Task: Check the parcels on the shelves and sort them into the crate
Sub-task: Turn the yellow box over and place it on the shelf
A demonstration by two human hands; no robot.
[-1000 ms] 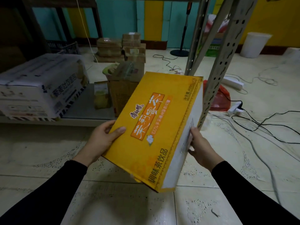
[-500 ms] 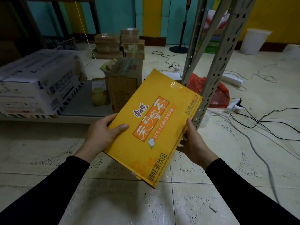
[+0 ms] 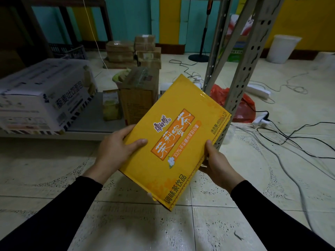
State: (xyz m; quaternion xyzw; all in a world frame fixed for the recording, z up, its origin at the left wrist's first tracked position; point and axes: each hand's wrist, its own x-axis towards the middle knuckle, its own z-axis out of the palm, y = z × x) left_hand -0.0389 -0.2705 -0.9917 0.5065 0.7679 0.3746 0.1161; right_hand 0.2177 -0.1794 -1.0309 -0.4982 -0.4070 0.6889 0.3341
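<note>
Centre of frame: yellow drinks carton (image 3: 174,142) held in the air above the tiled floor (image 3: 217,223), printed top face toward the camera, tilted with its far corner up toward the grey shelf upright (image 3: 241,84). Left hand (image 3: 116,149) grasps the carton's left edge, thumb laid flat across the printed face, fingers hidden beneath. Right hand (image 3: 217,165) grasps the right edge low down, thumb on the rim, fingers under the box. Both hands therefore closed on the carton; neither free. Step in hand, judged: inspection of this parcel before sorting. To do it well: the grip should stay at opposite edges so the label is not covered, and the carton should be turned slowly to show each face and corner. Near corner at lower centre looks slightly scuffed; worth a closer look. Low shelf (image 3: 94,124) at left carries a white printed carton (image 3: 45,95) and a brown box (image 3: 139,98). A dark crate (image 3: 68,51) at upper left may be the destination; cannot confirm.
</note>
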